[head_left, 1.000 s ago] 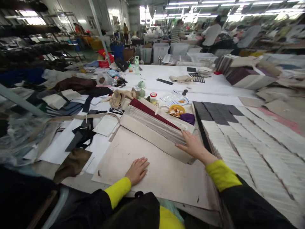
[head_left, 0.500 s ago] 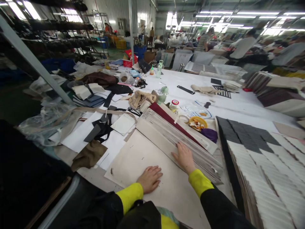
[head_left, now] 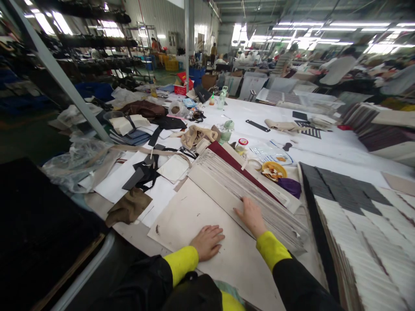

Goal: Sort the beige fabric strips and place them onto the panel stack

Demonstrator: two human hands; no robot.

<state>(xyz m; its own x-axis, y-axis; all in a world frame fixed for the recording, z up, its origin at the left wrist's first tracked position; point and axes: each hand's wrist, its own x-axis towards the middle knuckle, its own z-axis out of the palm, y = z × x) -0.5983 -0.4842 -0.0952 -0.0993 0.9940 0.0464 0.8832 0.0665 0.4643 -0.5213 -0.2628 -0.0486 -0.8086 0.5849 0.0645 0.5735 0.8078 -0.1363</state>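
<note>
My left hand (head_left: 208, 242) lies flat on a large off-white board (head_left: 181, 216), fingers together but stretched out. Further right, my right hand (head_left: 252, 216) rests at the near edge of a fanned stack of pale strips (head_left: 240, 185), fingers extended and partly over the front strip. The stack lies slantwise along the far side of the board. A dark red strip (head_left: 240, 168) runs behind it. Neither hand has anything in its grasp. The underside of the right hand is hidden.
At right stand tall stacks of white and grey pieces (head_left: 366, 233). Behind the strips are a yellow bowl (head_left: 274, 170) of scraps and a purple cloth (head_left: 289, 187). Left lie a brown cloth (head_left: 129, 206), black scraps and plastic bags (head_left: 78, 162). A slanted metal post (head_left: 71, 90) rises at left.
The view has shifted slightly, so the table appears a little further right and lower. Both hands stay almost where they were on the board and strips.
</note>
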